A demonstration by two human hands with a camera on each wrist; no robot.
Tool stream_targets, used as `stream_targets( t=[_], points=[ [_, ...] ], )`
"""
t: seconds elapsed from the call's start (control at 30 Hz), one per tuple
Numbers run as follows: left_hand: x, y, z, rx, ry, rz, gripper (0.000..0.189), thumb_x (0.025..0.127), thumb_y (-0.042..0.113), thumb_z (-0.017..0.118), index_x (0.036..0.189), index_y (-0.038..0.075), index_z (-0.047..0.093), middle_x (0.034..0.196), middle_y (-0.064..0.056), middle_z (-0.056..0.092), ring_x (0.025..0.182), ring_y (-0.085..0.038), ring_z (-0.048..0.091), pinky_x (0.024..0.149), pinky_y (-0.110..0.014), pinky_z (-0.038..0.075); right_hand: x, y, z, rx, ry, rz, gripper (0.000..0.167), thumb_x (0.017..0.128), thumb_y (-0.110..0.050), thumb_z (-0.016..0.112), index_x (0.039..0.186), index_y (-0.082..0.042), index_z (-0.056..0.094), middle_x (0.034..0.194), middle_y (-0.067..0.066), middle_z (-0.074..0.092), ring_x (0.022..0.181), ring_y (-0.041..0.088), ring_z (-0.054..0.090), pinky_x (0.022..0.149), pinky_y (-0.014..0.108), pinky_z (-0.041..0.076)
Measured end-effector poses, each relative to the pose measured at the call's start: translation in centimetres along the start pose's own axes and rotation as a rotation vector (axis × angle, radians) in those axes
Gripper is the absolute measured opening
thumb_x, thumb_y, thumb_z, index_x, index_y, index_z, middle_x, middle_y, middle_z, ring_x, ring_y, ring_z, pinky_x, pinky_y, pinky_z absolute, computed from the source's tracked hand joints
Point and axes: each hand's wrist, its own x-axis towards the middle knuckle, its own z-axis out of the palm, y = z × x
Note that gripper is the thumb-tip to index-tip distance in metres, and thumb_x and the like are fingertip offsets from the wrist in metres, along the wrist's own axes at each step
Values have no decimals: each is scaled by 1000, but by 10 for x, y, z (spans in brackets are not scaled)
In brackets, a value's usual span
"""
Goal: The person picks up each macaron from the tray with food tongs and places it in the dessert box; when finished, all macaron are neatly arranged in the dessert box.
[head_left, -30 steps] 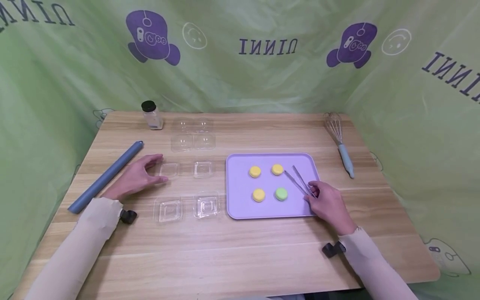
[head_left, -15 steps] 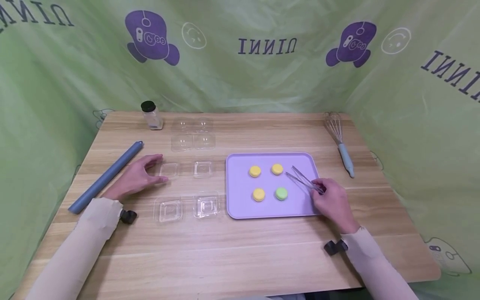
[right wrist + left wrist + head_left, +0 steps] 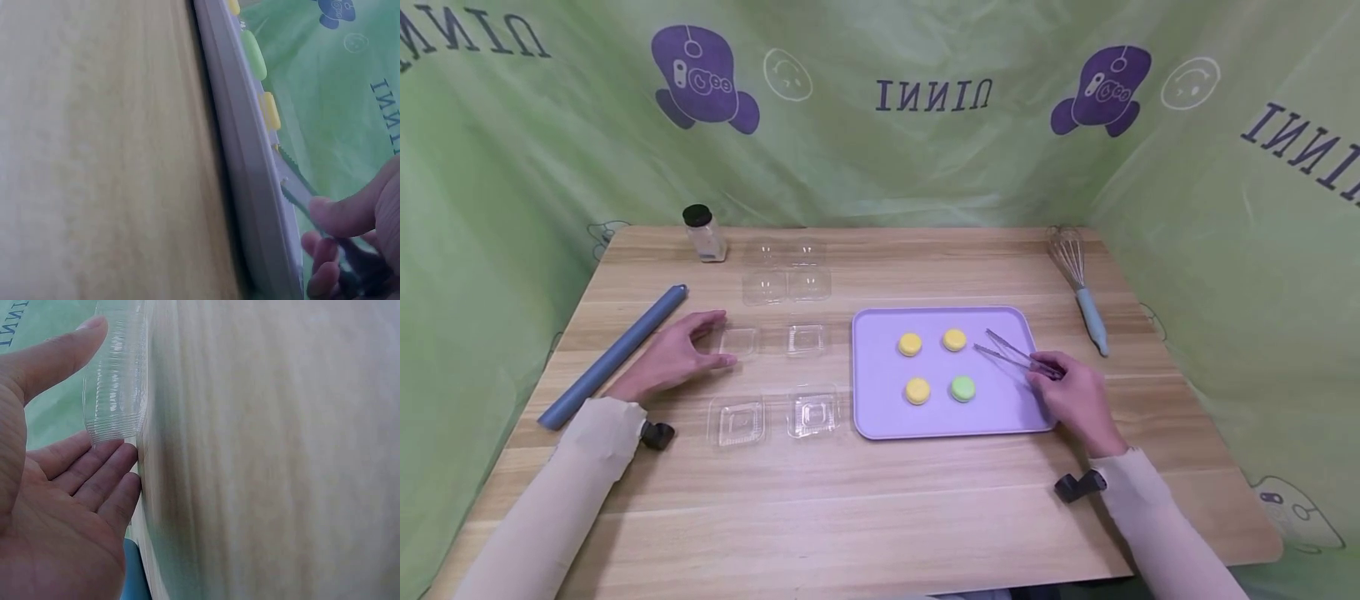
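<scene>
My right hand [image 3: 1073, 402] grips metal tongs [image 3: 1009, 353] near their joined end, over the right side of a purple tray [image 3: 880, 421]; the two tong arms are spread. In the right wrist view, their serrated edges [image 3: 294, 164] show. On the tray lie three yellow macarons, including one [image 3: 917, 391] at the front, and a green macaron [image 3: 963, 388]. My left hand [image 3: 673, 354] rests on the table, thumb and fingers spread on either side of a clear plastic container [image 3: 741, 342]. In the left wrist view, the straight fingers reach the ribbed container [image 3: 115, 381].
More clear containers [image 3: 814, 413] stand left of the tray, with clear lids [image 3: 786, 285] behind them. A blue rolling pin [image 3: 613, 357] lies by the left forearm. A black-capped jar [image 3: 705, 235] stands at the back, and a whisk [image 3: 1078, 292] lies at the right.
My right hand has moved right and slightly away from me with the tongs, which have turned to lie flatter across the tray's right side. My left hand has stayed still.
</scene>
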Motion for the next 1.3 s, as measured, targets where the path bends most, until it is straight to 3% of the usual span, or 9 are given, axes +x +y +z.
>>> stream_targets(
  t=[0.17, 0.3, 0.47, 0.67, 0.77, 0.9, 1.13, 1.2, 1.3],
  points=[
    [0, 0, 0, -3, -3, -3, 95, 83, 44, 82, 154, 0, 37, 159, -24, 41, 148, -44, 37, 123, -60, 31, 3, 1, -2, 89, 47, 33, 34, 91, -16, 74, 123, -6, 71, 119, 18, 74, 109, 32, 69, 89, 18, 54],
    [-1, -1, 0, -3, -1, -3, 95, 83, 45, 82, 153, -1, 37, 158, -24, 42, 148, -44, 38, 122, -60, 32, 8, 3, -3, 140, 94, 31, 32, 91, -18, 76, 121, -6, 72, 116, 18, 75, 96, 11, 68, 75, -1, 47],
    [-1, -1, 1, 29, 2, -10, 95, 83, 46, 82, 153, -1, 38, 157, -23, 44, 147, -43, 38, 122, -61, 32, 13, 2, -6, 246, 119, 57, 33, 91, -20, 77, 121, -6, 73, 107, 8, 78, 84, -12, 61, 74, 3, 53],
    [-1, 0, 1, 38, 1, -25, 97, 82, 47, 83, 154, 0, 37, 156, -23, 45, 146, -44, 38, 122, -62, 31, 22, -3, -15, 480, 91, 47, 41, 92, -12, 75, 128, 3, 66, 90, -28, 69, 84, -9, 67, 75, 7, 57],
    [-1, 0, 1, 34, 2, -29, 100, 81, 48, 83, 156, 2, 35, 157, -23, 44, 147, -44, 38, 122, -62, 30, 29, -6, -21, 593, 81, 20, 42, 91, -8, 75, 129, 6, 64, 89, -25, 74, 82, -5, 70, 74, 8, 58],
    [0, 0, 0, 32, 0, -34, 101, 81, 49, 83, 156, 2, 33, 158, -22, 43, 148, -44, 37, 123, -61, 29, 37, -12, -27, 648, 54, -10, 40, 90, -9, 76, 127, 3, 67, 90, -17, 77, 76, -2, 70, 71, 9, 58],
    [1, -1, 0, 16, 2, -3, 95, 82, 43, 83, 154, 1, 37, 157, -23, 44, 147, -43, 39, 122, -60, 32, 47, -30, -21, 551, 22, -99, 44, 89, -17, 79, 125, 6, 68, 92, -25, 74, 83, -7, 70, 73, 8, 57],
    [1, -1, 0, 8, 3, 4, 94, 83, 42, 83, 154, 0, 37, 158, -23, 43, 147, -43, 39, 122, -60, 32, 49, -35, -17, 515, 9, -144, 42, 89, -17, 79, 123, 5, 69, 95, -18, 77, 86, -8, 71, 75, 9, 58],
    [0, -1, 1, 14, 7, 8, 93, 83, 41, 84, 153, 0, 38, 157, -23, 44, 147, -44, 40, 122, -60, 32, 52, -40, -8, 455, -20, -208, 38, 88, -15, 80, 121, 3, 71, 103, 5, 80, 88, -8, 70, 77, 10, 59]
  ],
)
